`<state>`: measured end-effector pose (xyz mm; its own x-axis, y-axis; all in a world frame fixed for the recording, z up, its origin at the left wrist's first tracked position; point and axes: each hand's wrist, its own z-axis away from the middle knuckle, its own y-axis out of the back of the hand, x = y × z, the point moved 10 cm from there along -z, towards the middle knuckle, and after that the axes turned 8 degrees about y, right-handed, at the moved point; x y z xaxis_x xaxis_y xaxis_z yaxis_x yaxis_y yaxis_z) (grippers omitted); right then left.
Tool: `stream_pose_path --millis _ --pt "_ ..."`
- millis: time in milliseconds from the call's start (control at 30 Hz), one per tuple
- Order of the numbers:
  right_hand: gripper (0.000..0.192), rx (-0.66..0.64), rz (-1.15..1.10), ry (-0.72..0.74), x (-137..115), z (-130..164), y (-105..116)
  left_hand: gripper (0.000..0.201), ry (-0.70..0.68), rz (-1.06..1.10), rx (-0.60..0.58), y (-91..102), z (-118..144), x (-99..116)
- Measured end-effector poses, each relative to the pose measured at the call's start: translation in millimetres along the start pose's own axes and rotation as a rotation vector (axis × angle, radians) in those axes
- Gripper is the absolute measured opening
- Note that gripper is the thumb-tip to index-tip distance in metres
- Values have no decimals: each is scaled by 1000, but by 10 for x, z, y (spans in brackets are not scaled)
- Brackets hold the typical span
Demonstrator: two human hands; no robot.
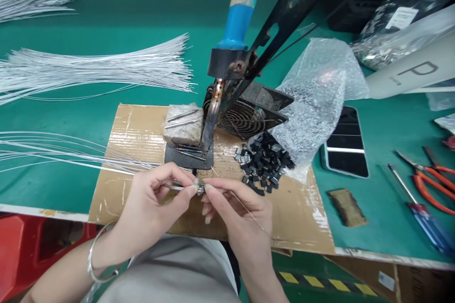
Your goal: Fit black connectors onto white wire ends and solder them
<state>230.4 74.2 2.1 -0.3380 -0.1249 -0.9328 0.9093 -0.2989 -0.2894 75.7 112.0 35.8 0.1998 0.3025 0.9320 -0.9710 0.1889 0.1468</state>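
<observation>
Over the cardboard, my left hand (152,208) and my right hand (238,208) meet, thumb and fingertips pinched closed. Between them is a small metal connector (201,188), partly hidden by the fingertips. Both hands hold it, with a thin silvery length running back into my left palm. A fine wire (249,212), perhaps solder, passes by the right fingers and across the back of that hand. Just beyond the hands, the tip of a blue-handled soldering iron (213,118) points down at a dark plate (206,162) carrying thin metal pieces.
White wires (117,163) lie left of my hands; a larger bundle (106,71) is behind. A wrapped block (183,125), fan (245,116) and black connector pile (266,163) surround the iron. Rightward are a phone (346,144), brown pad (347,207), screwdriver (423,218) and pliers (432,184).
</observation>
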Motion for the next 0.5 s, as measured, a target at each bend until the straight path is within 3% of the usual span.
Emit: stream_pose_path --millis 500 --pt "2 55 -24 -50 67 18 8 12 -2 -56 -6 -23 -40 77"
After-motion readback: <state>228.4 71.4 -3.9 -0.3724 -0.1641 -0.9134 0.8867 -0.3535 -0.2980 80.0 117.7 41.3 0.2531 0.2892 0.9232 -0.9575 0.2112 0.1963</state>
